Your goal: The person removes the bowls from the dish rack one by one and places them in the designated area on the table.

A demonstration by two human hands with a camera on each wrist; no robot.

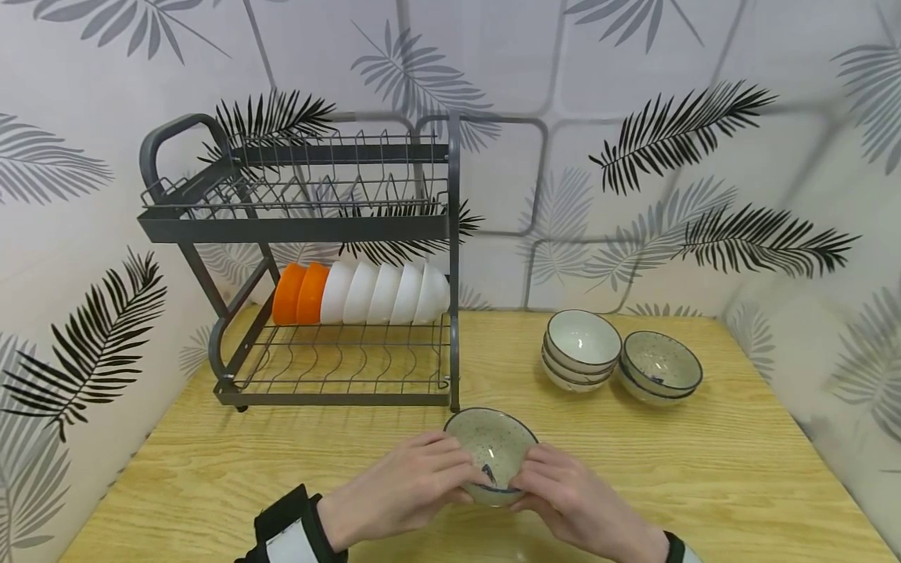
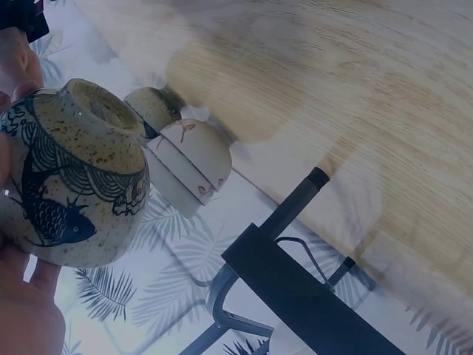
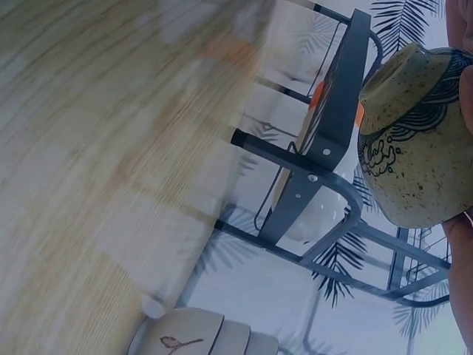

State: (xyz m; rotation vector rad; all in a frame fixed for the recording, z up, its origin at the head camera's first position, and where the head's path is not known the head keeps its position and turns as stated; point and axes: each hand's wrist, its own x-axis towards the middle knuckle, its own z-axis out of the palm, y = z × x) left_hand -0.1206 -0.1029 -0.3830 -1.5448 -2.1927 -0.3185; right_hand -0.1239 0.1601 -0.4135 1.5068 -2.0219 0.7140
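Both hands hold a speckled beige bowl (image 1: 493, 438) with a dark blue rim over the front middle of the table. My left hand (image 1: 422, 478) grips its left side, the thumb at the rim. On the opposite side my right hand (image 1: 572, 494) grips the near right rim. The bowl tilts, its inside facing up toward the head camera. In the left wrist view, the bowl's outside (image 2: 81, 177) carries a blue fish and wave pattern, and its foot is off the table. Some fingers behind the bowl are hidden.
A dark two-tier dish rack (image 1: 296, 229) stands at back left. Its lower tier holds two orange bowls (image 1: 299, 293) and several white bowls (image 1: 373, 293) on edge in a row. At back right are stacked white bowls (image 1: 583, 344) beside stacked speckled bowls (image 1: 662, 363).
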